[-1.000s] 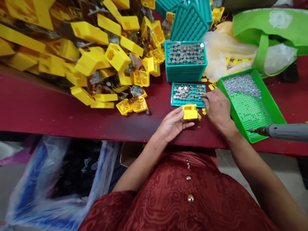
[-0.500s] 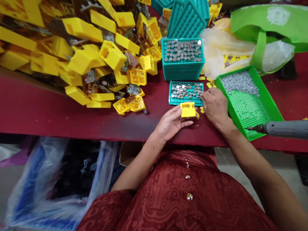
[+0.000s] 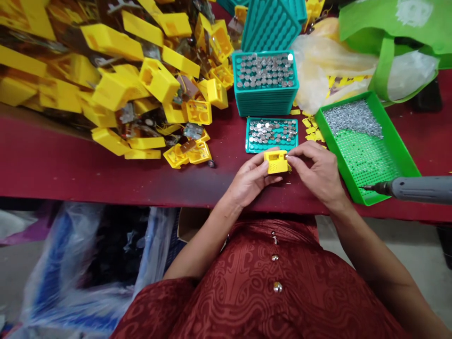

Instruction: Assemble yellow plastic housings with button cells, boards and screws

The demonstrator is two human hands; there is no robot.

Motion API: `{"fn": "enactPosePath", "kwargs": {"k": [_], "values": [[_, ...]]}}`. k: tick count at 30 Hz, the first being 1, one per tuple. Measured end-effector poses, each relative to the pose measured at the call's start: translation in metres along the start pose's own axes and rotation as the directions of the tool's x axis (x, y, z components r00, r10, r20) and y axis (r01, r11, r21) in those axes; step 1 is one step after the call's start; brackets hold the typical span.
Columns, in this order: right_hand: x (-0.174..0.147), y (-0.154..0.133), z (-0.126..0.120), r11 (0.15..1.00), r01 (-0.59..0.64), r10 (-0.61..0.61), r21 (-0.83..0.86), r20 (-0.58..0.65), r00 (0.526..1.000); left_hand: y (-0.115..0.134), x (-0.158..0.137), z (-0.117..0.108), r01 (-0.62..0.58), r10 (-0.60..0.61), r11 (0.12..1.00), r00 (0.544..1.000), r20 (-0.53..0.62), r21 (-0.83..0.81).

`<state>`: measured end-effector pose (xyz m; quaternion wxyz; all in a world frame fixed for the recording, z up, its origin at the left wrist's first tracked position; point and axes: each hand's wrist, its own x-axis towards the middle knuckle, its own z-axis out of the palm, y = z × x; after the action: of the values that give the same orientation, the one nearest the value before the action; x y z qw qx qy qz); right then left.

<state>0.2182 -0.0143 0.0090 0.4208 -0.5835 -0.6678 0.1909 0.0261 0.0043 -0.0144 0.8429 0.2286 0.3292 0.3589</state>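
Note:
A small yellow plastic case [image 3: 277,163] with an open compartment and a patch of tiny holes rests in my left hand [image 3: 251,180], whose thumb and fingers grip its left side. At the case's right edge, my right hand [image 3: 318,173] pinches a small silvery button cell [image 3: 287,157] between thumb and forefinger. Just behind the case lies a teal tray [image 3: 251,146] with loose button cells on it. Farther back stands a stack of teal trays [image 3: 267,103], the top one filled with rows of cells.
Many yellow cases [image 3: 116,89] with wiring heap up at the left. To the right are a green basket [image 3: 399,155] of screws, a grey electric screwdriver [image 3: 423,188] and small yellow pieces [image 3: 312,132]. A green bag [image 3: 384,28] sits at the back right; below the table stands a plastic-lined blue crate [image 3: 45,292].
My right hand has moved from the right edge of the teal tray toward me to the yellow case, now with a button cell in its fingertips. My left hand stays nearly still.

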Motion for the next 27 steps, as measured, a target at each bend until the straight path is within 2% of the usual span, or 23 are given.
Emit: {"fn": "enactPosePath", "kwargs": {"k": [3, 6, 8, 12, 14, 17, 20, 23, 27], "values": [[0.001, -0.001, -0.007, 0.996, -0.088, 0.088, 0.025, 0.001, 0.996, -0.001, -0.001, 0.001, -0.01, 0.01, 1.0, 1.0, 0.027, -0.008], [0.001, -0.004, -0.009, 0.96, -0.228, 0.225, 0.165, 0.035, 0.974, 0.0, -0.002, 0.001, 0.004, -0.004, 1.0, 1.0, 0.025, -0.009], [0.001, -0.006, -0.005, 0.894, -0.329, 0.317, 0.304, 0.089, 0.944, 0.001, -0.002, 0.0, 0.017, -0.017, 1.0, 1.0, 0.002, -0.014], [0.003, -0.008, 0.005, 0.684, -0.478, 0.442, 0.55, 0.209, 0.872, 0.001, -0.001, -0.001, 0.015, -0.016, 0.998, 1.0, -0.023, -0.055], [0.005, -0.009, 0.007, 0.601, -0.528, 0.481, 0.6, 0.256, 0.838, 0.001, 0.0, 0.0, 0.022, -0.024, 0.998, 0.999, -0.022, -0.067], [0.007, -0.009, 0.006, 0.527, -0.582, 0.523, 0.62, 0.303, 0.796, 0.002, 0.001, 0.001, 0.04, -0.042, 0.997, 0.999, -0.02, -0.068], [0.009, -0.007, 0.004, 0.501, -0.603, 0.528, 0.621, 0.333, 0.782, 0.001, 0.001, 0.001, 0.042, -0.043, 0.997, 0.999, -0.017, -0.058], [0.01, -0.007, 0.004, 0.515, -0.593, 0.514, 0.619, 0.33, 0.791, 0.0, 0.002, 0.002, 0.028, -0.029, 0.999, 1.0, -0.012, -0.033], [0.01, -0.01, 0.006, 0.621, -0.542, 0.494, 0.566, 0.254, 0.831, -0.001, 0.002, 0.005, -0.02, 0.021, 1.0, 0.999, -0.029, 0.016]]}}
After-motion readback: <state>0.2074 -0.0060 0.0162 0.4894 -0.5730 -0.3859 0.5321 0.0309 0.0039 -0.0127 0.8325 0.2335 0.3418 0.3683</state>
